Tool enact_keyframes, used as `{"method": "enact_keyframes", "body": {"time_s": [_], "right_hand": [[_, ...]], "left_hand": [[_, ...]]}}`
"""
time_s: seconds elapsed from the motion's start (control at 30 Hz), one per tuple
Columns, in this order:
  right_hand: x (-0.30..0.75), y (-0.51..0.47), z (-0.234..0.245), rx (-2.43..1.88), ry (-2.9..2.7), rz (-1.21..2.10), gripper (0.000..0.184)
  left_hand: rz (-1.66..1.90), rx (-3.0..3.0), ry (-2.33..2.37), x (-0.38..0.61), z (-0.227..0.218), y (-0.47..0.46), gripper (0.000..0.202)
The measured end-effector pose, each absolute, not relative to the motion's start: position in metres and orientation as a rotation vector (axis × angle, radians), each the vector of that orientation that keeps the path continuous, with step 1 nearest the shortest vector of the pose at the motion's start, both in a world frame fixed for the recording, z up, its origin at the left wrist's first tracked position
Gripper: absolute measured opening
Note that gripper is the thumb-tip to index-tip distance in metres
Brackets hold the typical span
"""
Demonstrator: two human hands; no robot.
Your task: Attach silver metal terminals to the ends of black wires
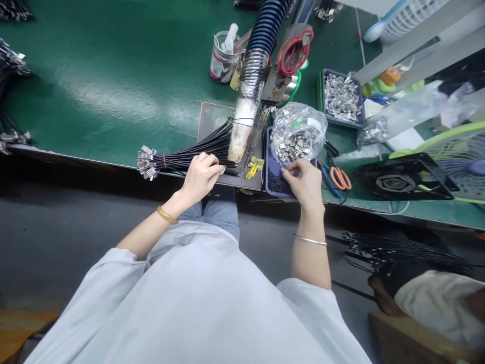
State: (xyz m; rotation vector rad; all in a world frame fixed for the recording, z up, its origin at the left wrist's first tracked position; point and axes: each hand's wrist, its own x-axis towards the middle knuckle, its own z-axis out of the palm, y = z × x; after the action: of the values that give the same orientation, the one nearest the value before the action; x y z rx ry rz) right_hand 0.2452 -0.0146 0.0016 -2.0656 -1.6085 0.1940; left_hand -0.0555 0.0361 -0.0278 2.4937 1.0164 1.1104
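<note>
Well — left hand [202, 174] over cables [180, 158].

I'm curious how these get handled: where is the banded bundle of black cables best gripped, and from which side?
Probably at the red band, coming from above: the black cables lie flat and are gathered narrow there, but fan out beyond the left hand.

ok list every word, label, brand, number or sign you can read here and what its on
Nothing can be read for certain.
Label on the see-through cup: too small and blurred to read.
Green mark on the clear plastic bag: too small to read.
White patch on the same bag: no lettering can be made out.
</note>
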Motion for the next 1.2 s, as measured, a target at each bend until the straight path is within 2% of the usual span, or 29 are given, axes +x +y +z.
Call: {"method": "enact_keyframes", "body": {"time_s": [0.27,0.37,0.5,0.67,0.9,1.07,1.2], "right_hand": [[0.224,-0.018,0.001,-1.966,-1.578,0.016,0.020],[0.203,-0.026,0.011,-1.742,-1.358,0.224,0.018],[0.159,-0.047,0.021,-1.448,-1.152,0.604,0.025],[0.118,-0.055,0.013,-1.406,-1.193,0.456,0.011],[0.116,-0.047,-0.007,-1.363,-1.164,0.740,0.009],[0.114,-0.050,-0.007,-1.348,-1.218,0.694,0.007],[0.114,-0.053,-0.002,-1.339,-1.414,0.411,0.010]], "left_hand": [[1.176,2.449,0.788,-0.051,-0.008,0.024,0.026],[1.182,2.420,0.675,-0.045,-0.003,0.020,0.028],[1.046,2.167,0.689,-0.041,0.003,0.018,0.024],[0.715,1.694,0.695,-0.044,0.008,0.022,0.029],[0.683,1.512,0.709,-0.044,0.013,0.022,0.031],[0.631,1.492,0.683,-0.045,0.015,0.024,0.031],[0.570,1.413,0.662,-0.046,0.015,0.025,0.030]]}}
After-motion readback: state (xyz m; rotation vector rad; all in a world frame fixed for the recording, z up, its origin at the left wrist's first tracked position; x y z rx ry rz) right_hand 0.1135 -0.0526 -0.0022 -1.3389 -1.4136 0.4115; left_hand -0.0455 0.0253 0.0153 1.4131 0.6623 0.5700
